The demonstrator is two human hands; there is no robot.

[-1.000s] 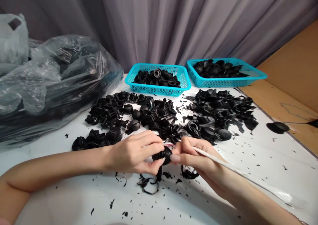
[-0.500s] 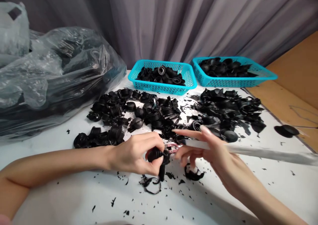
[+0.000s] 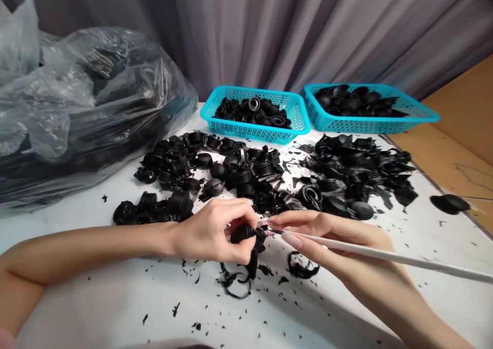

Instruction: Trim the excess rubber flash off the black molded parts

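My left hand [image 3: 215, 231] is closed, pinching a black ribbed rubber part [image 3: 242, 233] between thumb and fingers. Loose black trimmings [image 3: 252, 264] dangle or lie just below that part. At its right side my right hand [image 3: 327, 236] is closed on a small tool with pink parts [image 3: 268, 232], whose tip is against or very near the rubber; its exact kind is hard to make out. A long white rod or tube [image 3: 385, 255] runs from between the right fingers to the right edge of view. Ring-shaped black scraps [image 3: 236, 286] rest on the white table [image 3: 115, 297] below.
Behind my hands lie heaps of black ribbed parts [image 3: 242, 177] and more with flash [image 3: 358, 166]. Two blue baskets, one central [image 3: 254, 132] and one right [image 3: 385, 125], hold black pieces. A large clear plastic bag [image 3: 127, 97] fills the left. One black cap [image 3: 450, 203] lies far right.
My right hand has turned and closed its spread fingers on the pink tool, with the white rod now tilted down to the right. The left hand keeps hold of the rubber part.
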